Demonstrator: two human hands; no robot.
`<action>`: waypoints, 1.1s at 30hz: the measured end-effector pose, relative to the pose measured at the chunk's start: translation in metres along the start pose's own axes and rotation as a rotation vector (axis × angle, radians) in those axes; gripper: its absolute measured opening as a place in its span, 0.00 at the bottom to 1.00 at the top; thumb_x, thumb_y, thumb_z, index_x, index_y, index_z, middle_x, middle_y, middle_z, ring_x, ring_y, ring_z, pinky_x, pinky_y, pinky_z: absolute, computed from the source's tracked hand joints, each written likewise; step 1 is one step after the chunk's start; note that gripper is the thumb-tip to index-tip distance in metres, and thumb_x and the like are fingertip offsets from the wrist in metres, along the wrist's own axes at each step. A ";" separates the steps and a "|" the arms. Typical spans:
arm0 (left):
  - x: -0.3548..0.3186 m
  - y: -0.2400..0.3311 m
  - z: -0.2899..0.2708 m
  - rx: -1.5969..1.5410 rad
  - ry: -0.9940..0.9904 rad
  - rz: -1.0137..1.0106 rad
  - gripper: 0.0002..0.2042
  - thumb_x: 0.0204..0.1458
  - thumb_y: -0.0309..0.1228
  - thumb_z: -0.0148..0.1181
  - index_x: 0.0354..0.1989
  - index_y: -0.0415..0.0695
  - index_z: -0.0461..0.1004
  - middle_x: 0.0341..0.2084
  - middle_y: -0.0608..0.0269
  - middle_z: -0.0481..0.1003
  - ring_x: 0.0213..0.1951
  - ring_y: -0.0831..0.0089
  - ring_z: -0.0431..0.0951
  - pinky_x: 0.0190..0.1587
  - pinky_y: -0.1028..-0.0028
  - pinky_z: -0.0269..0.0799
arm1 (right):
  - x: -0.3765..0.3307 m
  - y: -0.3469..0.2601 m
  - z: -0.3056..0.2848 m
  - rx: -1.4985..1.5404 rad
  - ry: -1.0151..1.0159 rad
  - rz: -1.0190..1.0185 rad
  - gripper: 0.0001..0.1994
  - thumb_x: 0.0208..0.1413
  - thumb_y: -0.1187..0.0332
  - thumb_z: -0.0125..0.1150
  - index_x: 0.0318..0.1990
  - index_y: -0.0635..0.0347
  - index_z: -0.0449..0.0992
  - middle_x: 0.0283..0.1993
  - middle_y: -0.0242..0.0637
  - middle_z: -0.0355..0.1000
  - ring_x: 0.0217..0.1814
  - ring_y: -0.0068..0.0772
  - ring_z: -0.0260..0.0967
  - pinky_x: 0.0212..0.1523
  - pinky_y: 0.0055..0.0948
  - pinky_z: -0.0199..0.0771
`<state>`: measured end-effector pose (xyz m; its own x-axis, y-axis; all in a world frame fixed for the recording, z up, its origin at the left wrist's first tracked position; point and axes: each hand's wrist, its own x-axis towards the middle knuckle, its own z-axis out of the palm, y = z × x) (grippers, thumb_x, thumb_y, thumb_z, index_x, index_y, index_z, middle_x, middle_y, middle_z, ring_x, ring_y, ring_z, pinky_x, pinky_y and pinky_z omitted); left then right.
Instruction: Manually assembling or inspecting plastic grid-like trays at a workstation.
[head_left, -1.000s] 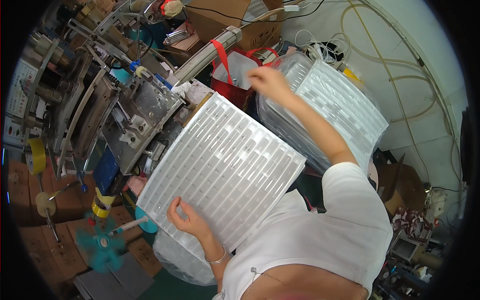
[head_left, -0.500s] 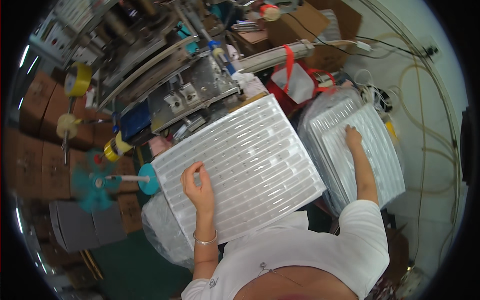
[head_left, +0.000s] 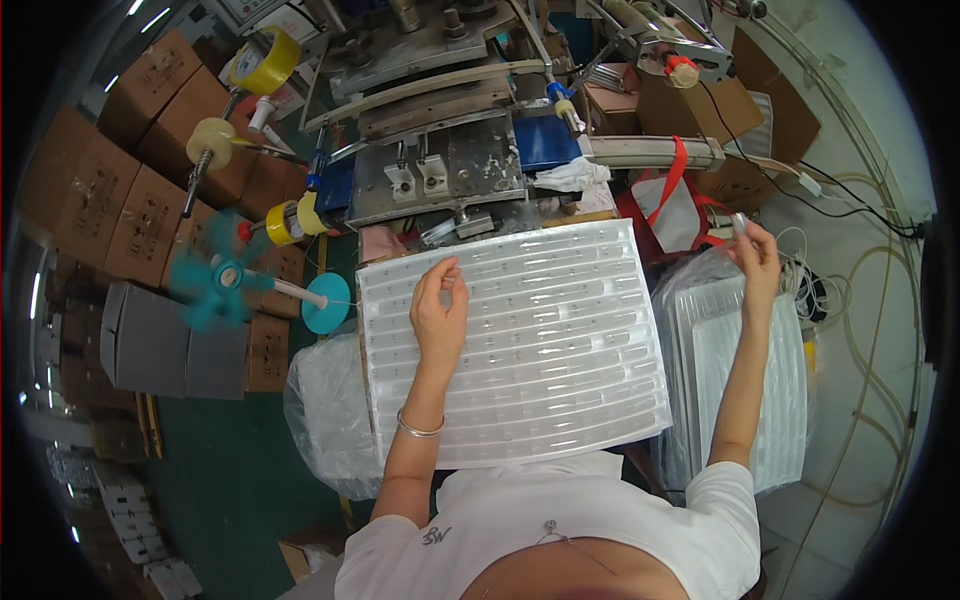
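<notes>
My left hand hovers over the left part of a big white tray with long ribbed grooves. Its fingers are loosely bent with the thumb apart, and nothing shows between them. Rows of small pieces, too small to name, sit in the tray's grooves. On the right, my right hand is raised, pinching a small whitish piece between thumb and fingers. Below that hand lies a stack of ribbed clear plastic trays in a plastic bag.
Beyond the white tray stands a metal press-like machine with small clamps. At left are a teal fan, yellow tape rolls and stacked cartons. A red-handled bag and cables lie at the back right.
The view has turned and shifted. My right hand has risen from the stacked trays to their far end, with a small whitish piece in its fingers. My left hand stays over the white tray.
</notes>
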<state>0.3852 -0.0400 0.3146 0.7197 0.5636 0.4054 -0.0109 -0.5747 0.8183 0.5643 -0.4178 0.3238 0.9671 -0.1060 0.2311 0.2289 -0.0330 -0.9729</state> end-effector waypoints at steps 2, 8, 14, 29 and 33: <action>0.015 -0.001 0.005 0.111 0.031 0.090 0.13 0.49 0.26 0.56 0.45 0.42 0.73 0.34 0.58 0.74 0.38 0.66 0.71 0.44 0.69 0.66 | -0.002 -0.010 0.035 -0.024 -0.136 -0.045 0.10 0.56 0.71 0.55 0.45 0.60 0.71 0.47 0.32 0.70 0.40 0.18 0.68 0.36 0.17 0.73; 0.124 0.019 0.034 0.552 0.330 0.425 0.15 0.48 0.38 0.59 0.44 0.48 0.74 0.39 0.58 0.71 0.45 0.62 0.66 0.50 0.60 0.56 | -0.018 -0.033 0.145 -0.030 -0.380 -0.204 0.12 0.53 0.73 0.58 0.46 0.63 0.72 0.46 0.34 0.72 0.42 0.21 0.70 0.39 0.20 0.74; 0.144 0.031 0.038 0.685 0.087 0.488 0.13 0.49 0.40 0.58 0.41 0.50 0.76 0.35 0.61 0.73 0.41 0.64 0.68 0.44 0.64 0.57 | -0.018 -0.056 0.234 -0.167 -0.353 -0.507 0.13 0.49 0.73 0.61 0.44 0.61 0.74 0.44 0.41 0.73 0.41 0.35 0.74 0.37 0.28 0.76; -0.028 0.020 0.039 -0.168 -0.279 -0.029 0.16 0.48 0.23 0.59 0.47 0.44 0.72 0.35 0.56 0.74 0.34 0.67 0.73 0.37 0.71 0.71 | 0.003 -0.037 0.297 -0.438 -0.345 -0.683 0.24 0.49 0.59 0.60 0.54 0.56 0.66 0.50 0.47 0.68 0.50 0.51 0.66 0.49 0.41 0.65; -0.033 0.031 0.050 -0.191 -0.351 -0.004 0.16 0.47 0.22 0.59 0.46 0.43 0.73 0.36 0.57 0.73 0.33 0.66 0.74 0.36 0.71 0.71 | 0.011 -0.016 0.227 -0.375 -0.330 -0.622 0.23 0.49 0.61 0.61 0.52 0.59 0.67 0.49 0.48 0.68 0.51 0.51 0.65 0.51 0.37 0.65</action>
<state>0.3961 -0.1057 0.3064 0.9130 0.3096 0.2656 -0.1131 -0.4334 0.8941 0.5959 -0.1924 0.3405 0.6708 0.3399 0.6592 0.7414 -0.3280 -0.5854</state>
